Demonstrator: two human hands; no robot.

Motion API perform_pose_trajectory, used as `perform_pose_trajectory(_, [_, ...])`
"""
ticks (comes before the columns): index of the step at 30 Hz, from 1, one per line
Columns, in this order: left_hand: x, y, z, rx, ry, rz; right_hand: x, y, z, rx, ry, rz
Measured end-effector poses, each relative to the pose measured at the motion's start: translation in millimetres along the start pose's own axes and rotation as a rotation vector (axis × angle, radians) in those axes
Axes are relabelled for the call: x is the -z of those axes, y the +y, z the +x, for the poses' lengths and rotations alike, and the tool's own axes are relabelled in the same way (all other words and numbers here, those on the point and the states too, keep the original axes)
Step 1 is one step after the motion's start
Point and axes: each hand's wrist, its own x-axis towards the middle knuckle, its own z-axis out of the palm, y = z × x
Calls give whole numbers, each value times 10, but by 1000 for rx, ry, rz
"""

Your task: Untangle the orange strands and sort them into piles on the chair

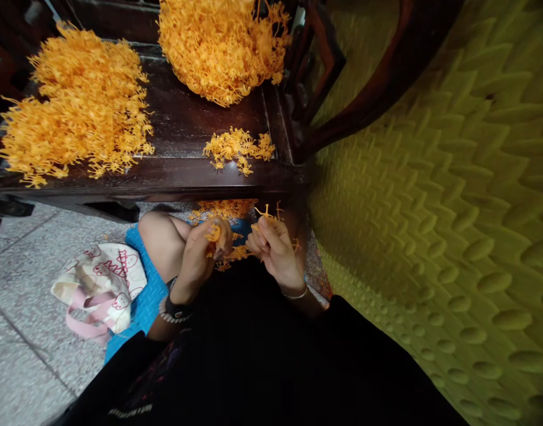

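My left hand [199, 251] is closed, with an orange piece [213, 233] showing between thumb and curled fingers. Close beside it, my right hand [275, 245] pinches a small orange branching piece [265, 211], its thin prongs sticking up past the thumb. More loose orange pieces [236, 254] lie in my lap below and between the hands. Behind them, another batch of orange pieces [227, 208] sits low under the bench edge. They look like soft plastic with several thin legs; their exact kind cannot be made out.
On the dark wooden bench [178, 130] stand a wide orange heap [80, 112], a taller heap [222, 53] and a small cluster [238, 148]. A cloth bag [107, 278] with pink handles lies on a blue mat [141, 307]. A yellow-green textured wall [431, 207] borders the right.
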Motion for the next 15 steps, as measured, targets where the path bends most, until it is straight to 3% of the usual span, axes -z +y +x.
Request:
perform_pose_trajectory(7, [44,7,866,-456,264,811,152,-68,27,-18,48,40])
perform_pose_trajectory(11, [24,-14,1303,-434,335,1078,265,-156,59,8,85,108])
perform_pose_trajectory(15, [-27,-18,1537,-402,437,1187,370,-235,103,58,125,132])
